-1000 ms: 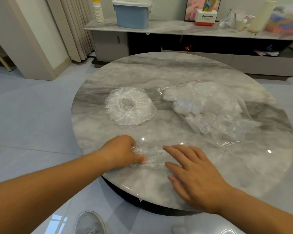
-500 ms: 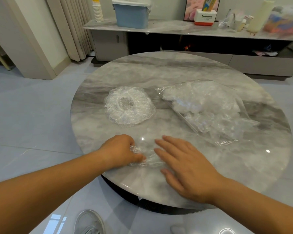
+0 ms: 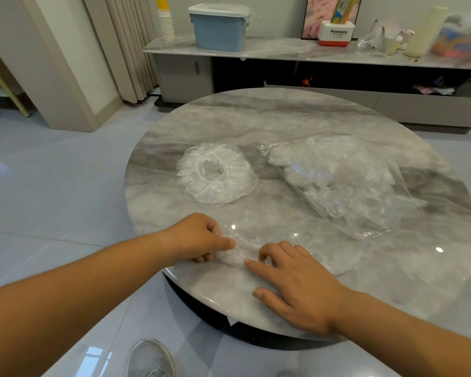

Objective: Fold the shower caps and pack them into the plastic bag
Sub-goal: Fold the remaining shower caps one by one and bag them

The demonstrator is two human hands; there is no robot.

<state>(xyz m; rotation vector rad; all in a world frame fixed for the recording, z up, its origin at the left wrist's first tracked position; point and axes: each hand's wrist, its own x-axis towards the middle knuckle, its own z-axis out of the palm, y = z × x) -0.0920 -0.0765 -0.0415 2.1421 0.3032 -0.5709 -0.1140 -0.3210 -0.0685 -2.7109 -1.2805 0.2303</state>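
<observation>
A clear folded shower cap (image 3: 235,253) lies near the front edge of the round marble table (image 3: 297,121). My left hand (image 3: 199,238) pinches its left end between thumb and fingers. My right hand (image 3: 294,281) lies on its right end, the fingertips curled onto the plastic. An unfolded shower cap (image 3: 215,174) sits spread out at the table's middle left. A clear plastic bag (image 3: 337,180) holding several caps lies at the middle right, its mouth toward the front right.
Behind the table runs a low cabinet (image 3: 310,53) with a blue bin (image 3: 219,27), a stack of cups (image 3: 166,20) and other items. A curtain (image 3: 120,44) hangs at the back left. A shoe (image 3: 150,359) shows on the floor below.
My right hand has slid left along the cap toward my left hand and its fingers have curled, bunching the cap shorter. My left hand has kept its hold.
</observation>
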